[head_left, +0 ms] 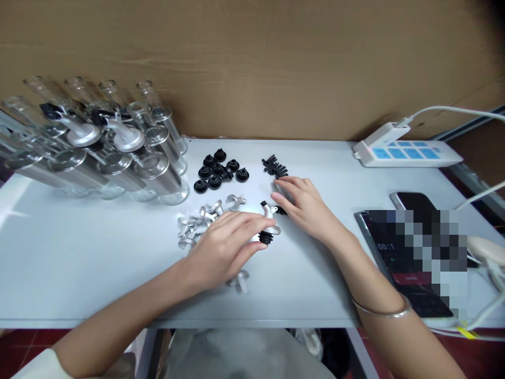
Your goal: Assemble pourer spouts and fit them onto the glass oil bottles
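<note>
My left hand (223,245) grips a pourer spout (272,230) between thumb and fingers. This piece has a silver collar and neck, a black tip on top and a ribbed black stopper below. Close to it on the right, my right hand (305,208) has its fingers stretched out, with a small black piece (281,210) partly under it. Beyond those fingertips lie several small black caps (275,166). Silver spouts (199,221) are heaped behind my left hand, which covers some of them. Another silver spout (240,280) lies in front of it. Several black rubber stoppers (215,171) sit farther back.
Glass bottles (161,176) with silver bands crowd the left side; two carry silver pourers (128,138). At right are a white power strip (410,153), a phone (414,201), a larger screen (389,252), partly blurred out, and white cables. A cardboard wall (252,68) stands behind.
</note>
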{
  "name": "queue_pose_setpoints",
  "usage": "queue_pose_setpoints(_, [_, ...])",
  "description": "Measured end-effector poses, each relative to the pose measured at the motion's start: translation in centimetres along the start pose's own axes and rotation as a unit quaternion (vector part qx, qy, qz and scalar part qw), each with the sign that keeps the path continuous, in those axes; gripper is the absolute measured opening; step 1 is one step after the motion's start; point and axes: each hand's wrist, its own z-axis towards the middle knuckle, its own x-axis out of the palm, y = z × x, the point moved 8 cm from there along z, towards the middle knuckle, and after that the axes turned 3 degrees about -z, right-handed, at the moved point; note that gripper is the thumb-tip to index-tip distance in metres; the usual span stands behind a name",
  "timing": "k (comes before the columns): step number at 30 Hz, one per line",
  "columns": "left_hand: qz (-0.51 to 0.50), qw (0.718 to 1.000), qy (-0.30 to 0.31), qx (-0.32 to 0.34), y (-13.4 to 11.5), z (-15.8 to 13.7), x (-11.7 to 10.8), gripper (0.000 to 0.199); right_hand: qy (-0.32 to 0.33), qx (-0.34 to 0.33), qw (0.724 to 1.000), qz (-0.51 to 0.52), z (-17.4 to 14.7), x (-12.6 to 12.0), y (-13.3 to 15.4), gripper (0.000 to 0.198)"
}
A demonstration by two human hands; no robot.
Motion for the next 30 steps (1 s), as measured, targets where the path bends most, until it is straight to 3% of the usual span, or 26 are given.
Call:
queue_pose_setpoints(14, [0.000, 1.000, -0.005, 0.001, -0.02, 0.07, -0.11, 0.023, 0.023, 0.001, 1.000, -0.008, 0.18, -0.50, -0.15, 0.034])
queue_pose_setpoints(18, [-0.004, 1.000, -0.006, 0.001, 0.00, 0.03, -0.13, 0.024, -0.001, -0.001, 1.000, -0.023, 0.22, -0.88, -0.41, 0.035])
queue_pose_setpoints(30, [0.000, 1.000, -0.007, 0.000, 0.08, 0.04, -0.13, 0.025, 0.018, 0.010, 0.994, -0.108, -0.02, -0.55, -0.60, 0.037])
